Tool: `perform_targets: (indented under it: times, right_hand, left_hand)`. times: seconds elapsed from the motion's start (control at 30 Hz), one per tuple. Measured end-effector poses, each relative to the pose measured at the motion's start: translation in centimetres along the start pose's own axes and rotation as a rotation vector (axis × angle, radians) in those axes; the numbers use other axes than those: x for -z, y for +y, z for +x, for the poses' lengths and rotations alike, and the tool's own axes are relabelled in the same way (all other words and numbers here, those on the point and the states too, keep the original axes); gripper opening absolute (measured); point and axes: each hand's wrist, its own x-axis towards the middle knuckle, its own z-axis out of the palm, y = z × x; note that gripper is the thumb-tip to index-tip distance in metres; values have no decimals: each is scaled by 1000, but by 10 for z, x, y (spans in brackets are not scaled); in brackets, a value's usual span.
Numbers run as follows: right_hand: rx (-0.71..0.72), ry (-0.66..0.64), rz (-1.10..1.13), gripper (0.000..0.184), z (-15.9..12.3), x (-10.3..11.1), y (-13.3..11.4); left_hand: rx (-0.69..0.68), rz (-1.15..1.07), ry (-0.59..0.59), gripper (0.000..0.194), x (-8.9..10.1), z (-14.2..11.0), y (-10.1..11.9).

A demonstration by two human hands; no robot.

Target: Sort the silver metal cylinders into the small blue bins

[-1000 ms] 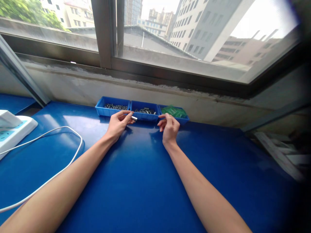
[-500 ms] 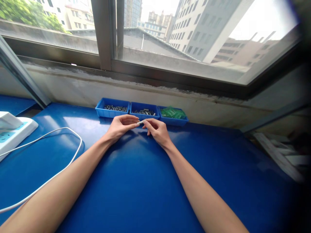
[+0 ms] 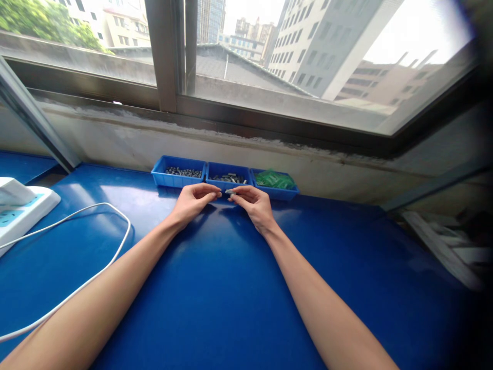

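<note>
My right hand (image 3: 254,204) pinches a small silvery metal pin (image 3: 230,191) between thumb and fingers, its tip pointing left. Facing it across a narrow gap, my left hand (image 3: 194,202) is closed in a pinch. Whatever sits between those fingertips is too small to make out. Both hands hover over the blue table (image 3: 215,288), just in front of three blue bins. Small dark metal pieces fill the left bin (image 3: 177,179). The middle bin (image 3: 227,184) has short metal pins in it, and the right bin (image 3: 277,193) contains green plastic (image 3: 275,179).
A white power strip (image 3: 26,216) lies at the left, and a white cable (image 3: 125,226) loops from it across the table beside my left forearm. Behind the bins rise a wall and a window frame (image 3: 269,121). A metal post (image 3: 38,113) stands at the back left.
My hands have drawn slightly apart. The pin, earlier spanning both hands' fingertips, is now in my right hand only. The bins and cable have stayed put.
</note>
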Motion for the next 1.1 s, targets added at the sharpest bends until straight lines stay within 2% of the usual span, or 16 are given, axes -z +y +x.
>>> perform_targets:
  times: [0.13,0.3,0.53,0.67,0.77,0.87,0.97,1.1]
  right_hand:
    - [-3,17,3,33,0,0,1]
    - [-9,105,-61,37,-1,-3,0]
    - [169,296,-415,32,20,1,-22]
    - [174,260,-632,25,31,6,-30]
    - [169,276,-823,20,24,7,-30]
    - [265,321,-1109,23,11,5,-30]
    - [357,235,-1302,28,9,-1,-33]
    - [269,108,-1430,42,28,-14,-40]
  left_hand:
    - [9,31,-50,32,1,0,0]
    - [9,65,-45,32,-1,0,1]
    - [-7,104,-31,31,-2,2,-8]
    - [-14,147,-43,28,-2,4,-11]
    - [-27,156,-33,28,-2,5,-13]
    - [-53,176,-7,27,-3,5,-14]
    - [-101,231,49,25,-4,5,-13]
    - [-143,306,149,25,-3,5,-13]
